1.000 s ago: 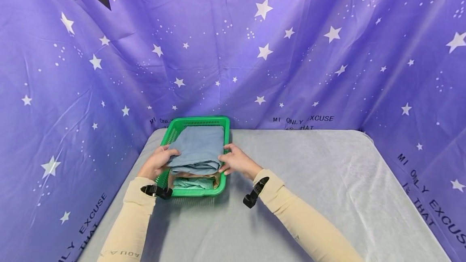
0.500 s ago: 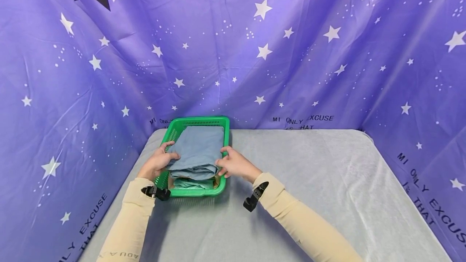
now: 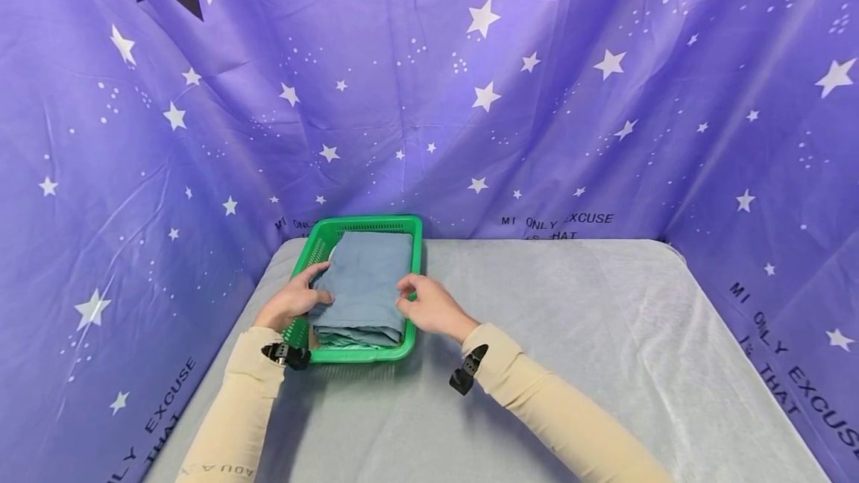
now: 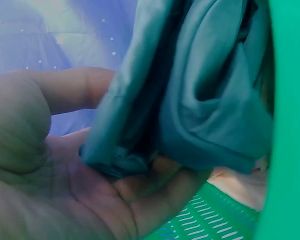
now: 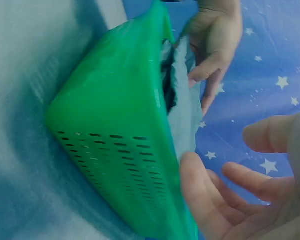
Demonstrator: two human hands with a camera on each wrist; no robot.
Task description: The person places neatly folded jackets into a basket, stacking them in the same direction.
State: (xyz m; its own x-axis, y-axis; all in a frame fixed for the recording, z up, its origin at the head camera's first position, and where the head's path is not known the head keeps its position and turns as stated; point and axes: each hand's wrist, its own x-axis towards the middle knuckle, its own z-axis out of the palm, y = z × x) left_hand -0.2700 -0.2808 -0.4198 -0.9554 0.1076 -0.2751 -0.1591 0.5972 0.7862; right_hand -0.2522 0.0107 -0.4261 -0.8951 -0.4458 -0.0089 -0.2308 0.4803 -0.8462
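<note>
A folded blue garment [image 3: 365, 274] lies on top of a stack inside the green plastic basket [image 3: 417, 244]. My left hand [image 3: 293, 300] holds its left edge; in the left wrist view the thumb is over the blue folds [image 4: 215, 100] and the fingers curl beneath. My right hand [image 3: 432, 308] is at the basket's right rim, beside the garment. In the right wrist view that hand [image 5: 240, 205] has thumb and fingers apart with nothing between them, one fingertip close to the rim. A strip of green cloth [image 3: 333, 341] shows under the garment's front edge.
The basket stands at the far left of a table with a grey cloth [image 3: 570, 334]. Purple star-print curtains [image 3: 403, 110] hang behind and on both sides. A bit of pinkish cloth [image 4: 242, 187] shows low in the basket in the left wrist view.
The blue garment's front edge has come down and toward me, covering most of the layers below. My right hand has let go of its right edge; the left hand stays at the left edge.
</note>
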